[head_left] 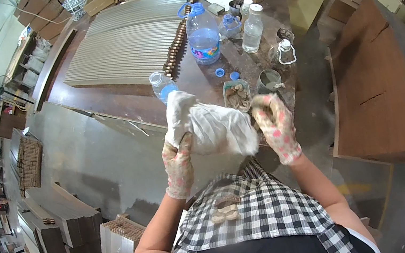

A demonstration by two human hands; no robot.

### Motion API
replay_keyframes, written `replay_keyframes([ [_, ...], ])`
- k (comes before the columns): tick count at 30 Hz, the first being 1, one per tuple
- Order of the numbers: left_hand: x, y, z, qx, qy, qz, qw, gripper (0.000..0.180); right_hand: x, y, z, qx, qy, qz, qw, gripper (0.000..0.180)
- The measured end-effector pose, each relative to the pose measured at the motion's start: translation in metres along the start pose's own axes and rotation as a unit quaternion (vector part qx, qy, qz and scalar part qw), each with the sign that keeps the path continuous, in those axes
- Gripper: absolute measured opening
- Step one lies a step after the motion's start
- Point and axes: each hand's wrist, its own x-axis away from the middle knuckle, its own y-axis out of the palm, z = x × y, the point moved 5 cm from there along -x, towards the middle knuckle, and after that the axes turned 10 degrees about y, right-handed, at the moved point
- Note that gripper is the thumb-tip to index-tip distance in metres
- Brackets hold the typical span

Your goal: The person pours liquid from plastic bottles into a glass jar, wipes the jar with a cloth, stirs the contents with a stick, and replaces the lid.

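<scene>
A white cloth point(210, 125) hangs crumpled over the table's front edge, its right end smeared by motion. My left hand point(179, 167), in a pale glove with pink dots, grips the cloth by its lower left part. My right hand point(277, 127), gloved alike, is closed beside the cloth's right end; what its fingers hold, if anything, is hidden. Just beyond the cloth stand a clear plastic tub point(227, 89) with a brownish rag in it and a dark round cup point(262, 79). A small bottle of clear liquid point(163, 86) stands behind the cloth's left end.
Long grey metal strips point(118, 46) cover much of the dark table point(139, 105). A large blue-capped water jug point(202, 34), a white-capped bottle point(253, 31) and two loose blue caps point(227, 74) stand or lie to their right. Brown panels point(380, 89) lean at right; stacked parts point(61, 216) fill the lower left.
</scene>
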Motion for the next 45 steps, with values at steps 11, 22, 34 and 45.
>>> replay_keyframes([
  [11,0.01,0.009,-0.055,0.1,-0.192,-0.175,0.961,0.061,0.037,0.029,0.016,-0.306,0.232,-0.25,0.889,0.045],
  [22,-0.065,0.022,-0.018,-0.083,-0.167,-0.3,0.936,0.042,0.011,0.052,-0.002,-0.153,0.146,-0.143,0.967,0.061],
  [34,-0.085,0.015,-0.031,0.072,-0.279,-0.419,0.861,0.028,0.033,0.084,-0.017,-0.141,0.177,0.054,0.973,0.066],
  [45,-0.093,0.042,-0.03,-0.098,-0.105,-0.508,0.849,0.027,0.038,0.05,0.018,-0.148,0.264,-0.172,0.938,0.033],
])
